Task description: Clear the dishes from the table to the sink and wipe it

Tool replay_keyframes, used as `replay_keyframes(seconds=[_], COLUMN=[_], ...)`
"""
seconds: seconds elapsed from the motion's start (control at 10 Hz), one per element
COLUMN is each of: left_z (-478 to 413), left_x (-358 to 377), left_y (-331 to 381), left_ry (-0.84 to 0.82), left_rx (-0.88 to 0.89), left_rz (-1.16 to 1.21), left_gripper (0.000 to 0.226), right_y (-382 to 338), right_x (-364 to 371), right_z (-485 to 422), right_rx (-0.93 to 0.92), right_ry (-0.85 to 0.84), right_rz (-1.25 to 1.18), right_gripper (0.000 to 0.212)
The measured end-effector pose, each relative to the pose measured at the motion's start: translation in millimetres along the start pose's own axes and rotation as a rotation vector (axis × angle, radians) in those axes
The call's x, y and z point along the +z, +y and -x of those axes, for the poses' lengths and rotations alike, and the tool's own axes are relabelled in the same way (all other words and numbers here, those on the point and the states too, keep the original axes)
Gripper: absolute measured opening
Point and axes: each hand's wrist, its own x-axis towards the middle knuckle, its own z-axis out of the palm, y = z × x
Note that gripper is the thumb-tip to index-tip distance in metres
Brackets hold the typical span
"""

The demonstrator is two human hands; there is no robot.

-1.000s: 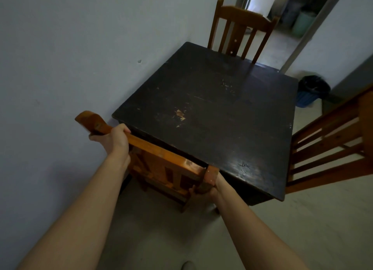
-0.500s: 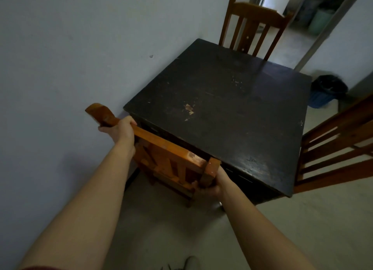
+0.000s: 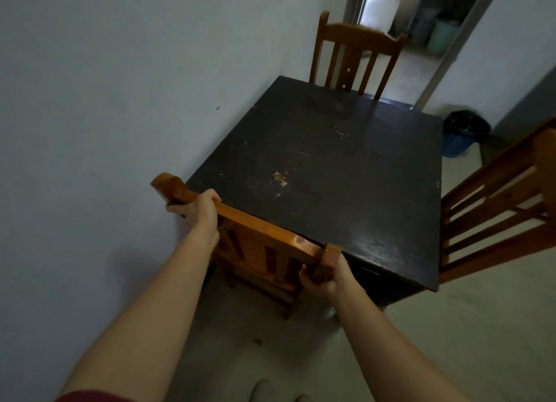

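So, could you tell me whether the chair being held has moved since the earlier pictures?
Yes. The near chair has slid forward, in toward the dark table; the gap at its near edge has closed.

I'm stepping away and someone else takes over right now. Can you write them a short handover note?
Left hand: grip shut on the top rail of the near orange wooden chair.
Right hand: grip shut on that chair's right post.
The chair's back sits at the near edge of the dark square wooden table.
Done: no dishes show on the tabletop.
Left: can't tell whether it has been wiped; no cloth or sink in view.
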Motion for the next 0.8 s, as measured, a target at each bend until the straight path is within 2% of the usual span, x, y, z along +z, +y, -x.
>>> replay_keyframes(seconds=[0.3, 0.4, 0.5, 0.6, 0.7, 0.8], left_z=[-16.6, -14.4, -12.0, 2.0, 21.0, 53.2], left_x=[15.7, 12.2, 6.9, 2.1, -0.1, 3.7], left_y=[2.7, 0.2, 2.7, 6.4, -0.5, -12.0], left_ry=[-0.021, -0.038, -0.048, 0.031, 0.026, -0.052], left_rx=[0.005, -0.023, -0.037, 0.006, 0.223, 0.518], left_rz=[-0.033, -0.046, -0.109, -0.342, -0.578, -0.759], left_gripper=[0.112, 0.114, 0.109, 0.1, 0.099, 0.096], right_y=[-23.4, -25.4, -24.9, -32.1, -44.9, -62.6], right_x=[14.5, 7.0, -2.0, -9.0, 5.0, 5.5], right_z=[-13.4, -17.1, -27.9, -26.5, 17.4, 47.5], right_rx=[0.054, 0.041, 0.01, -0.037, -0.171, -0.384], right_ry=[0.083, 0.04, 0.044, 0.025, 0.035, 0.063], right_rz=[0.066, 0.158, 0.314, 0.573, 0.718, 0.801], right_gripper=[0.022, 0.025, 0.05, 0.071, 0.024, 0.024])
